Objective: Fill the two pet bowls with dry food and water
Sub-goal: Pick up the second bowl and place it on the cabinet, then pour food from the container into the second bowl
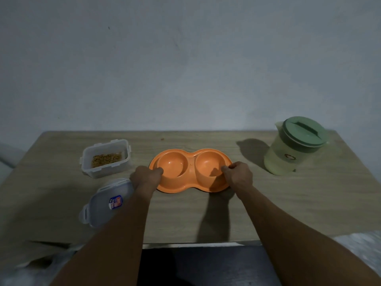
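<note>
The orange double bowl (190, 185) sits at the middle of the desk (268, 203), long side across the view. Both of its wells are empty and dry: the left well (173, 163) and the right well (209, 161) show bare orange plastic.

The left hand (145, 177) grips the near rim of the left well, fingers curled over the edge. The right hand (239, 176) grips the near rim of the right well, thumb and fingers pinched on it.

A clear plastic food box (106, 158) stands open to the left of the bowl, apart from it. It holds a shallow layer of brown dry food (106, 159) across its floor, well below the rim. Its clear box lid (106, 203) lies flat on the desk nearer the person, partly under the left forearm, with a blue label on top.

A pale translucent jug (288, 159) stands at the right rear, well apart from the bowl and closed with a green cap (303, 131). The level of its contents cannot be told.

One loose crumb (162, 139) lies near the desk's far edge.
</note>
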Tool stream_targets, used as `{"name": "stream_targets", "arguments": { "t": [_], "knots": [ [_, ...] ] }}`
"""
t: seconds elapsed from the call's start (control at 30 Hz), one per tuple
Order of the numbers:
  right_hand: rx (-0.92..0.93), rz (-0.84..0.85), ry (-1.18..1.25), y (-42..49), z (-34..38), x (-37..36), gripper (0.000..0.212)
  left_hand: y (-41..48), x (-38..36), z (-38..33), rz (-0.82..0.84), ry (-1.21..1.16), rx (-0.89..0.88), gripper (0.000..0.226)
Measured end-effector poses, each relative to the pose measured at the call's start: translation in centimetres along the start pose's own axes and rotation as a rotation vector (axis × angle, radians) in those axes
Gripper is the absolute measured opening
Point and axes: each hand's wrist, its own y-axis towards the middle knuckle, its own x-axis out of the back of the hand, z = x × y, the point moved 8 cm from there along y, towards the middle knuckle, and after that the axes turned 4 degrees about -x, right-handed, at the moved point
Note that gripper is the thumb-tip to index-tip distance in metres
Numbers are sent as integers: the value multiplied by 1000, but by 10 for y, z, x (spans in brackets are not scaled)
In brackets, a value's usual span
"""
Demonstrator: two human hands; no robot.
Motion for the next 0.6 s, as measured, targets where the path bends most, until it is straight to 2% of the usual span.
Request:
{"name": "stream_targets", "arguments": {
  "t": [0.1,0.17,0.27,0.4,0.6],
  "knots": [
    [11,-2,-42,-1,3,3,46,-5,5,-4,-25,-9,4,46],
    [17,-60,-69,-2,7,10,48,-8,14,-7,-56,-21,3,50],
    [81,-133,-50,-10,26,17,41,-15,37,-14,-100,21,-38,51],
    [191,-41,15,-43,73,-9,35,-15,85,-5,-224,-30,-33,42],
    [377,126,-6,-94,143,-89,36,13,152,18,-361,-34,-10,38]
  ]
}}
